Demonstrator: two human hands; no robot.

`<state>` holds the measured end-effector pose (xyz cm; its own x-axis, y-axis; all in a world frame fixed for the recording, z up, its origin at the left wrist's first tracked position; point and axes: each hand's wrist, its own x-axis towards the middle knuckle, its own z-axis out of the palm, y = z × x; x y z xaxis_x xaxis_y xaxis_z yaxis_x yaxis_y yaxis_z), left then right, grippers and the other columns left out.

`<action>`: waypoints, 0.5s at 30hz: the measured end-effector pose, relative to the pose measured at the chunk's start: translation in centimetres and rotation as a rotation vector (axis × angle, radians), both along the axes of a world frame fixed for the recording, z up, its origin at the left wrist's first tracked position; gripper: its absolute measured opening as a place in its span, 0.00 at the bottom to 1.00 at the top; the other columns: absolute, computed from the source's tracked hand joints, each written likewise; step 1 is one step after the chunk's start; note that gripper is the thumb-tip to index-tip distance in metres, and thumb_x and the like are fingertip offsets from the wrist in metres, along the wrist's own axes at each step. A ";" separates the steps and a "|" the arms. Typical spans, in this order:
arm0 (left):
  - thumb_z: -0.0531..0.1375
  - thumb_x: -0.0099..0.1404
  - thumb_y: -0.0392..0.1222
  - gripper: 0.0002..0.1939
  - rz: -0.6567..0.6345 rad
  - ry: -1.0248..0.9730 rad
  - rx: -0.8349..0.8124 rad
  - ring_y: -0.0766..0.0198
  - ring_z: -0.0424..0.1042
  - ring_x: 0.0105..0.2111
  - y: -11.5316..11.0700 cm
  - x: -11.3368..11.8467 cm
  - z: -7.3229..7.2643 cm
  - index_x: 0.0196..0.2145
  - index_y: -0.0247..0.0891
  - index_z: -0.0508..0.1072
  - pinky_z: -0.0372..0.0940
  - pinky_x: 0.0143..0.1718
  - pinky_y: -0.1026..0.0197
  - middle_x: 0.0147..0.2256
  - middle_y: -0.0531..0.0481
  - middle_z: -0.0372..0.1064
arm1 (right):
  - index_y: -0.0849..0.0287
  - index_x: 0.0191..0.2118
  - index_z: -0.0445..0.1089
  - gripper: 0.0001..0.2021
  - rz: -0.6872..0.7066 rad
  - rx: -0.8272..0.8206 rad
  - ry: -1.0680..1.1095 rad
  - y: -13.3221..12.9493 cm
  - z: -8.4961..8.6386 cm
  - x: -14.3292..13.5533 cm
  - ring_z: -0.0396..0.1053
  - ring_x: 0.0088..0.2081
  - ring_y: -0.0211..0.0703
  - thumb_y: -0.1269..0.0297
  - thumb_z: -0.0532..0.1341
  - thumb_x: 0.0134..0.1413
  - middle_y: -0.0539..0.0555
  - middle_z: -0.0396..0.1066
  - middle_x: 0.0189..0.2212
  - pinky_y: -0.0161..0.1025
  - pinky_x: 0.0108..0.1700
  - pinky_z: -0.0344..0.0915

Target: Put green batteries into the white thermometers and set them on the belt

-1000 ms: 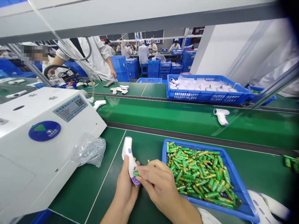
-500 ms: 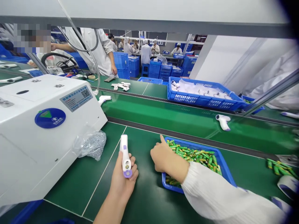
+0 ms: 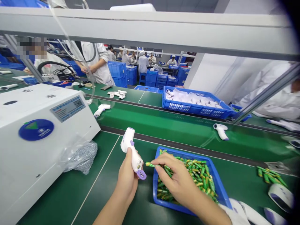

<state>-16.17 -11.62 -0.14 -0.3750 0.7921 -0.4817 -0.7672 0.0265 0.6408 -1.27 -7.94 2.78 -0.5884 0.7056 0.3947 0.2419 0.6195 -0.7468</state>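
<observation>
Leaning back with its head pointing away, a white gun-shaped device (image 3: 134, 153) sits above the green bench (image 3: 70, 190) in the left hand (image 3: 126, 176), whose fingers wrap its handle. The purple flap (image 3: 141, 174) at the handle's near end hangs open. Just beside that opening, apart from it, is a green-and-gold battery (image 3: 149, 164), pinched between thumb and fingers of the right hand (image 3: 178, 178). Beneath this hand stands a blue tray (image 3: 155, 186) heaped with similar batteries. A clear plastic bag (image 3: 82, 157) lies against the white machine (image 3: 53, 150) at left; beyond runs a green belt (image 3: 150, 122).
</observation>
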 end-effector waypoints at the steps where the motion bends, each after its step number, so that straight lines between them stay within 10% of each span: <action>1: 0.65 0.55 0.59 0.24 -0.024 0.013 -0.001 0.71 0.57 0.18 0.8 1.1 0.3 0.35 0.34 0.68 0.53 0.17 0.68 0.22 0.55 0.58 | 0.56 0.40 0.72 0.07 -0.050 0.009 0.075 -0.2 0.0 1.1 0.70 0.34 0.39 0.69 0.56 0.62 0.52 0.72 0.32 0.35 0.37 0.66; 15: 0.66 0.53 0.61 0.26 -0.266 0.057 -0.046 0.71 0.57 0.17 6.7 13.1 2.0 0.33 0.34 0.67 0.50 0.16 0.68 0.20 0.56 0.57 | 0.57 0.42 0.73 0.10 -0.306 0.227 0.329 1.1 -0.8 10.6 0.70 0.32 0.39 0.77 0.60 0.57 0.52 0.72 0.30 0.35 0.33 0.66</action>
